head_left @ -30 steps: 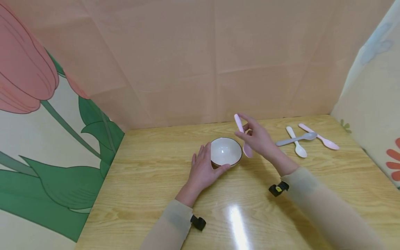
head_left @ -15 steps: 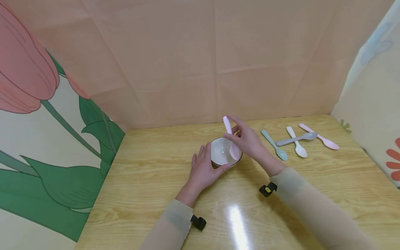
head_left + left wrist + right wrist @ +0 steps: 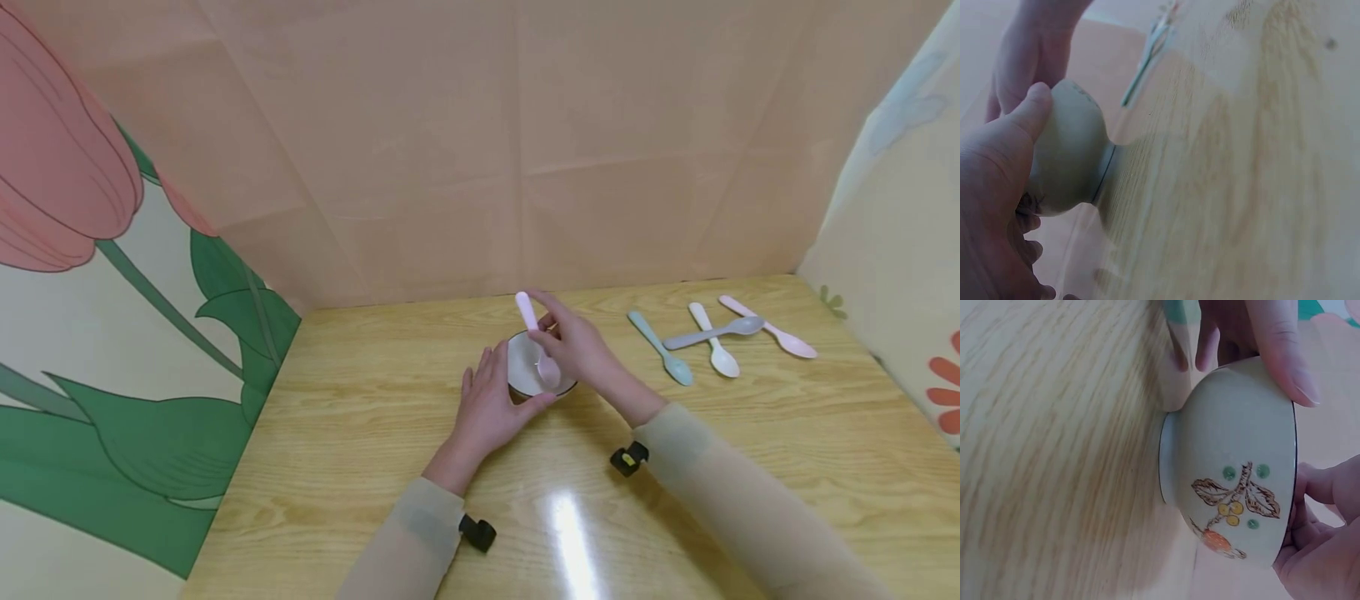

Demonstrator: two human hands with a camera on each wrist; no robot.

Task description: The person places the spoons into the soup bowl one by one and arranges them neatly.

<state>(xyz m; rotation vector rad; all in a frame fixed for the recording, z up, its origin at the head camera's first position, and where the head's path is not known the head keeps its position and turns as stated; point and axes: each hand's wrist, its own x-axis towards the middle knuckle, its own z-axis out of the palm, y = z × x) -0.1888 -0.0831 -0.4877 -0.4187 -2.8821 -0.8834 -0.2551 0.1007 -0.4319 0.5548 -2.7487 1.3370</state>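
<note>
1. A second ago the pink spoon was beside the bowl; then its scoop was over the bowl's right part. Now the scoop shows within the rim, nearer the middle.
2. The right hand has shifted left with it. Its grip is narrow, pinching the spoon by the handle, which slants up past the thumb.
3. The left hand has stayed put, thumb and fingers holding the bowl at the rim, its foot on the table.
4. The green spoon, largely hidden a second ago, now shows whole.
5. The carry over seems done, so the work appears to be inside the bowl; whether the scoop touches the bottom, I cannot tell.
</note>
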